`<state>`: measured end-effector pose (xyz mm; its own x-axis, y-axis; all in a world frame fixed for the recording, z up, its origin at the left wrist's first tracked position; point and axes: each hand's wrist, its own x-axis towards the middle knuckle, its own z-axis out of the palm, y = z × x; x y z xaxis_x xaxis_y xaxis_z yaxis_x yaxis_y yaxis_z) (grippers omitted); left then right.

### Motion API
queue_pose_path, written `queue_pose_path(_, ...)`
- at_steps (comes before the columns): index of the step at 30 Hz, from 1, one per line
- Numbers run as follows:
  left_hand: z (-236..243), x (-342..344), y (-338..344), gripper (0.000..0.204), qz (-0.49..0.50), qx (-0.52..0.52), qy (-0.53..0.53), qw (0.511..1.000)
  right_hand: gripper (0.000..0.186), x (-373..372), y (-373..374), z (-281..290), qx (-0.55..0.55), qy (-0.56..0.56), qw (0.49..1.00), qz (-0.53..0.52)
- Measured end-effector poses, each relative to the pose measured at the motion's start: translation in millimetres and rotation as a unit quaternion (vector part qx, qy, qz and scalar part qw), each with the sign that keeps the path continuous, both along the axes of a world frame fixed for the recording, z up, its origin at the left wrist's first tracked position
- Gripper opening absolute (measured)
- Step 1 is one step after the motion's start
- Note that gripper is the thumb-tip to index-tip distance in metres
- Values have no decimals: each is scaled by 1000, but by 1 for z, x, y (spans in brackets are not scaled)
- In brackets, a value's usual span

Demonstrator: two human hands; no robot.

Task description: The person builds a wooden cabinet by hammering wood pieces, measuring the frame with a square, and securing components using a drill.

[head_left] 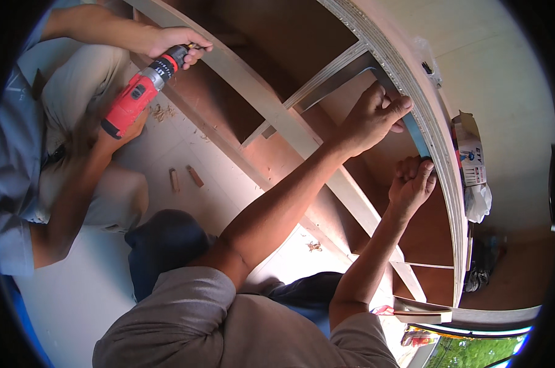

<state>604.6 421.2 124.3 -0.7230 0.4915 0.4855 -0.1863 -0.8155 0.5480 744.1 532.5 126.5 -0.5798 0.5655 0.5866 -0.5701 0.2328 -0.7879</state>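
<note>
A thin, flat grey-blue strip (419, 136) lies along the inner side of a curved plywood edge (440, 159). My left hand (378, 116) is closed around its upper part, thumb toward the plywood. Lower down, my right hand (412, 184) has its fingers curled shut at the strip's lower end. Part of the strip is hidden behind my left fingers. Both hands reach into an open compartment of a wooden cabinet frame (308, 138). What the strip is made of I cannot tell.
At the left a co-worker holds a red cordless drill (136, 95) in both hands. A small box (469, 150) and a crumpled plastic bag (477, 202) rest on the panel beyond the curved edge. Wood offcuts (194, 176) and shavings (161, 113) lie on the pale floor.
</note>
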Motion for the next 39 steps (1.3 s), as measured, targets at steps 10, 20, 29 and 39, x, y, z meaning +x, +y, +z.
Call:
queue_pose_path(10,-119,10,-19,37,638,-220,12,738,26,-2,12,-1,-10,10,999,46)
queue_pose_path(20,-261,-27,-55,78,481,-563,80,667,21,-11,25,0,-15,20,998,65)
queue_pose_path(29,-259,-37,-47,54,462,-515,95,716,12,-5,38,-18,6,34,996,83)
queue_pose_path(39,-265,-48,-43,43,509,-494,122,694,26,-13,15,-4,15,17,999,-24)
